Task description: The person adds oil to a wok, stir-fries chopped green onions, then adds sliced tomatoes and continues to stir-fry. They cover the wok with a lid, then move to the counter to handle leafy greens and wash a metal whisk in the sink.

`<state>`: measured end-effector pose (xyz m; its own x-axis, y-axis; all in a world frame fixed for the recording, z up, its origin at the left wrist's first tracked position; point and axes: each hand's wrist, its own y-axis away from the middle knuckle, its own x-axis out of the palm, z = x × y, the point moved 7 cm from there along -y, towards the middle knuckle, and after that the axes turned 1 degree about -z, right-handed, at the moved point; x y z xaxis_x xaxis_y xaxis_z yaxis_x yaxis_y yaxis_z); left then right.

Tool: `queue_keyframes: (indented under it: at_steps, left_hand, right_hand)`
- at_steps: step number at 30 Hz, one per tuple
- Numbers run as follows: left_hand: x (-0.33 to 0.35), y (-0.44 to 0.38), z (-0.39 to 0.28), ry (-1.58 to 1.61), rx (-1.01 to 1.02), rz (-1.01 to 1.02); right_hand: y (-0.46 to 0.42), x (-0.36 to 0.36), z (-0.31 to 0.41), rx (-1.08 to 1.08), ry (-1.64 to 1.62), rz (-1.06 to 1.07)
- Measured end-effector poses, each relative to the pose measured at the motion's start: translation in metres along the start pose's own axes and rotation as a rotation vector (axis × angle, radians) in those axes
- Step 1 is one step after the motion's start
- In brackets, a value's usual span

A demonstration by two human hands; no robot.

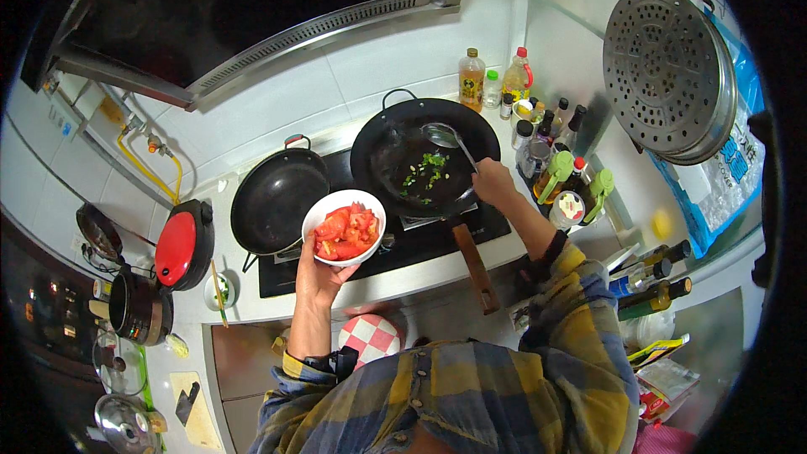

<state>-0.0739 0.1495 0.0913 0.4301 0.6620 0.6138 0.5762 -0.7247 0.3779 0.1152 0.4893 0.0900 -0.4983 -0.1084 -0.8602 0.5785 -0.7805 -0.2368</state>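
Note:
My left hand [318,277] holds a white bowl [308,227] of cut tomato pieces [348,232], tilted a little, in front of the two pans. My right hand [495,184] grips the handle of a metal ladle [443,135], whose bowl is over the far right part of a black wok [378,176]. Chopped green onion [434,162] with small pale bits lies in the wok. The wok's wooden handle [474,265] points towards me. To its left, a second black pan [277,195] with nothing in it stands on the black gas stove [277,280].
Oil and sauce bottles [471,81] crowd the counter right of the wok. At left are a red electric griddle [176,248], a small bowl with chopsticks [228,298], a pot [140,308] and a knife [187,405] on a cutting board [200,424]. A range hood [315,44] hangs above.

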Motion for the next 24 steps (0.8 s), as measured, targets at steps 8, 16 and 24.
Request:
queue_keyframes:
  at_steps: [8, 16, 24]
  left_hand:
    - [-0.013, 0.014, 0.009, 0.008, -0.006, -0.024]
    - [-0.017, 0.021, 0.012, 0.027, 0.017, -0.020]
    - [-0.018, 0.023, 0.012, 0.037, 0.016, 0.001]
  right_hand:
    - [0.039, -0.009, 0.049, -0.378, 0.024, 0.182]
    - [0.058, -0.033, 0.052, -0.388, 0.078, 0.239]
    - [0.012, -0.018, 0.010, -0.015, 0.035, -0.047]
